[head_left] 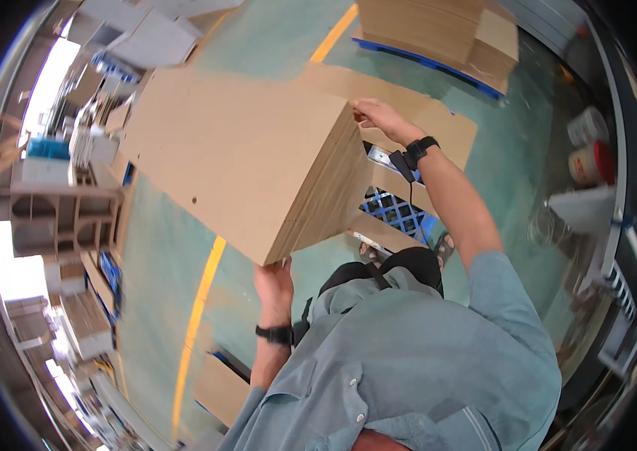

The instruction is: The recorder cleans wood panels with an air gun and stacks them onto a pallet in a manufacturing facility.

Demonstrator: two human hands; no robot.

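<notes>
A tall stack of brown fibreboard-like panels (236,143) stands in front of me, its layered edges facing my right side. At the stack's near corner, my left hand (275,284) is closed on the edge, its fingertips partly hidden by the boards. My right hand (378,118) grips the far right corner with bent fingers, the thumb side up. Each wrist wears a black band, and a small dark device with a cable hangs by the right one. On the top panel a small dark spot (194,200) shows.
Beside my feet lies a blue pallet (401,209) with boards across it. More boards sit on another blue pallet (427,22) at the far right. Buckets (591,164) stand at the right, a brown shelf unit (63,219) at the left. Yellow lines (199,308) mark the green floor.
</notes>
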